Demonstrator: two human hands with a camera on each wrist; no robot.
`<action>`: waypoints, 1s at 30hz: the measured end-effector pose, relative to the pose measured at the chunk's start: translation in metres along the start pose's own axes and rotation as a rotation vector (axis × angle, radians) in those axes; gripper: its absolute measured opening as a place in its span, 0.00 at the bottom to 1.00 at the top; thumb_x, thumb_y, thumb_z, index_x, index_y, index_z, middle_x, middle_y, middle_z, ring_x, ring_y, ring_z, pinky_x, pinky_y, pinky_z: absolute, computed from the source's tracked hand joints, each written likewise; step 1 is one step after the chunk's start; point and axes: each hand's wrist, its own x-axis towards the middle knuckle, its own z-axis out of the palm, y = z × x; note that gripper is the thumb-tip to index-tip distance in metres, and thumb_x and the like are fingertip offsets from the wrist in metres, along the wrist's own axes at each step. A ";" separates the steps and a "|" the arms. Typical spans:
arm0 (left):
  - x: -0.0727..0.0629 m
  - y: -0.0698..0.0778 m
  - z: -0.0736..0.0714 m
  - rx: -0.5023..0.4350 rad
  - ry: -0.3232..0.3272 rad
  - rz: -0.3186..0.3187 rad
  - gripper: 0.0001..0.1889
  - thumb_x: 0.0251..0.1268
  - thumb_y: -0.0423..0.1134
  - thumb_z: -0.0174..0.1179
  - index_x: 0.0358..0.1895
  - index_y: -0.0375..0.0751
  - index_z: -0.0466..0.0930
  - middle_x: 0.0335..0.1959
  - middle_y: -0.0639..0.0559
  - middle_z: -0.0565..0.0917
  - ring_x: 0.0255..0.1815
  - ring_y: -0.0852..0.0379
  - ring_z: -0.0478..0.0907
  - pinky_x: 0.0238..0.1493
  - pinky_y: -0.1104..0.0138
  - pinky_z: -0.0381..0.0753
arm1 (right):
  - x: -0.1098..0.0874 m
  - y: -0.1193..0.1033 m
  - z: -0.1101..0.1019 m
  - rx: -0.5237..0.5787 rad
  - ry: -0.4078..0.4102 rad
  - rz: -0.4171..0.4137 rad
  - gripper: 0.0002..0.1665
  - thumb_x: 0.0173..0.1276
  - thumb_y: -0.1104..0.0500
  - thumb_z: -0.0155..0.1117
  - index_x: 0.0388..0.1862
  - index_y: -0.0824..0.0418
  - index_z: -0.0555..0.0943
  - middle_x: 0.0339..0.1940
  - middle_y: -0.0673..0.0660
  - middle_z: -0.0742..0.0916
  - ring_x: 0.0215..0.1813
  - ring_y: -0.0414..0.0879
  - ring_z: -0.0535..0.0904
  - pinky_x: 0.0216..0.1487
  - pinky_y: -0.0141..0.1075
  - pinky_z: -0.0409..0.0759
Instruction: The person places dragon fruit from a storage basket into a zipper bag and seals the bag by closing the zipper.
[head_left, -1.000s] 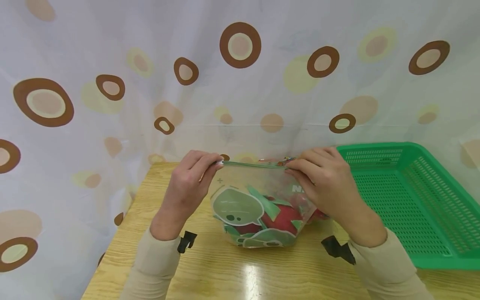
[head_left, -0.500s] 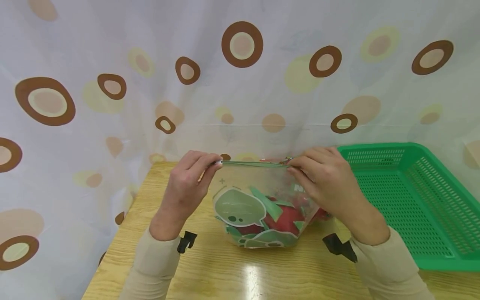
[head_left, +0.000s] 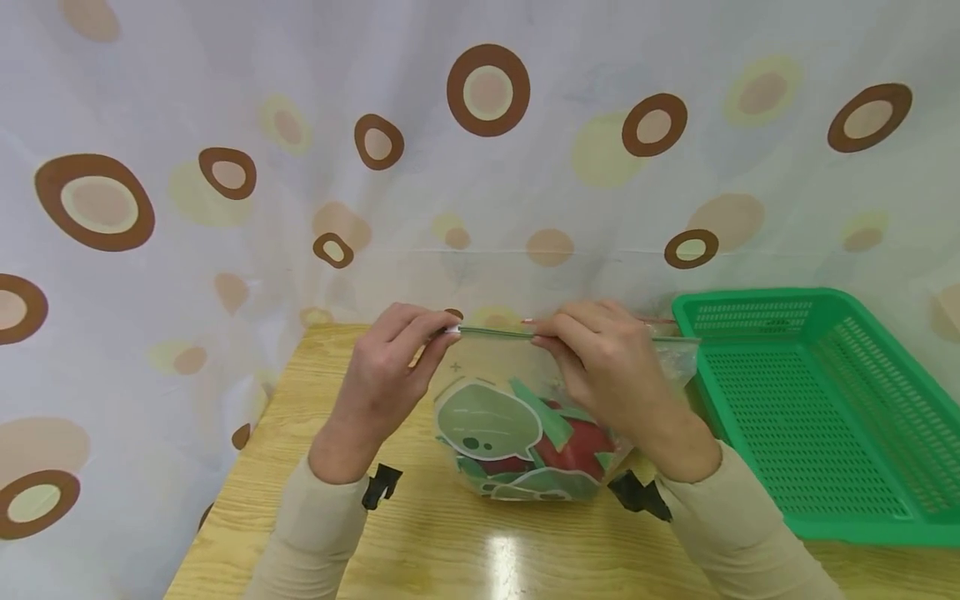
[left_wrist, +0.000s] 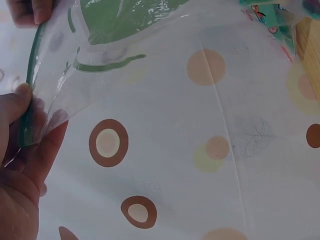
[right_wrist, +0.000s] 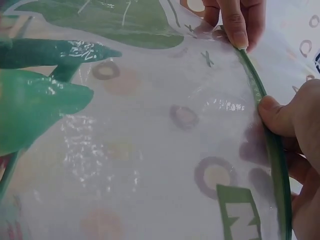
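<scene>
A clear zip bag [head_left: 487, 421] with green printed shapes stands on the table, held up by its green zip strip. Inside it shows a red thing with green pointed leaves [head_left: 577, 446], its kind partly hidden by the print. My left hand [head_left: 386, 375] pinches the left end of the strip, where a small white piece shows at the fingertips. The right hand [head_left: 611, 362] pinches the strip near its middle. In the right wrist view, thumb and fingers lie on both sides of the green strip [right_wrist: 272, 150]. The strip runs on past the right hand to the right.
A green plastic basket [head_left: 795, 400] stands right of the bag, close to the strip's right end. Behind, a curtain [head_left: 480, 200] with brown rings hangs at the back of the wooden table [head_left: 427, 550]. Another printed package [left_wrist: 275, 30] shows in the left wrist view.
My right hand has shifted left along the zip strip, closer to the left hand, baring the bag's right end. The left hand still pinches the left end.
</scene>
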 end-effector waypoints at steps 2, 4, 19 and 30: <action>0.000 0.001 0.000 -0.004 -0.001 0.001 0.07 0.63 0.31 0.66 0.42 0.34 0.84 0.36 0.47 0.83 0.37 0.53 0.79 0.35 0.68 0.80 | -0.001 0.000 0.000 0.017 0.012 0.015 0.02 0.62 0.65 0.72 0.32 0.63 0.86 0.28 0.55 0.88 0.31 0.48 0.83 0.37 0.42 0.80; 0.000 0.001 0.000 -0.007 -0.001 -0.003 0.07 0.64 0.31 0.66 0.42 0.34 0.84 0.36 0.47 0.83 0.37 0.53 0.79 0.35 0.68 0.81 | -0.001 -0.001 0.000 0.018 0.016 0.018 0.01 0.62 0.65 0.71 0.32 0.63 0.86 0.27 0.55 0.88 0.30 0.48 0.83 0.37 0.42 0.79; 0.003 0.007 0.005 0.006 -0.044 0.031 0.05 0.65 0.31 0.65 0.42 0.36 0.83 0.36 0.48 0.82 0.37 0.54 0.78 0.35 0.70 0.81 | 0.019 -0.014 0.021 0.014 -0.055 -0.070 0.06 0.64 0.62 0.71 0.35 0.64 0.84 0.28 0.54 0.84 0.30 0.47 0.79 0.35 0.40 0.81; 0.001 0.012 0.008 -0.059 -0.059 0.007 0.06 0.64 0.34 0.67 0.42 0.38 0.84 0.36 0.50 0.82 0.35 0.58 0.77 0.32 0.72 0.78 | 0.018 -0.019 0.027 0.047 0.035 -0.046 0.06 0.61 0.67 0.71 0.28 0.62 0.81 0.23 0.53 0.82 0.26 0.46 0.77 0.28 0.38 0.78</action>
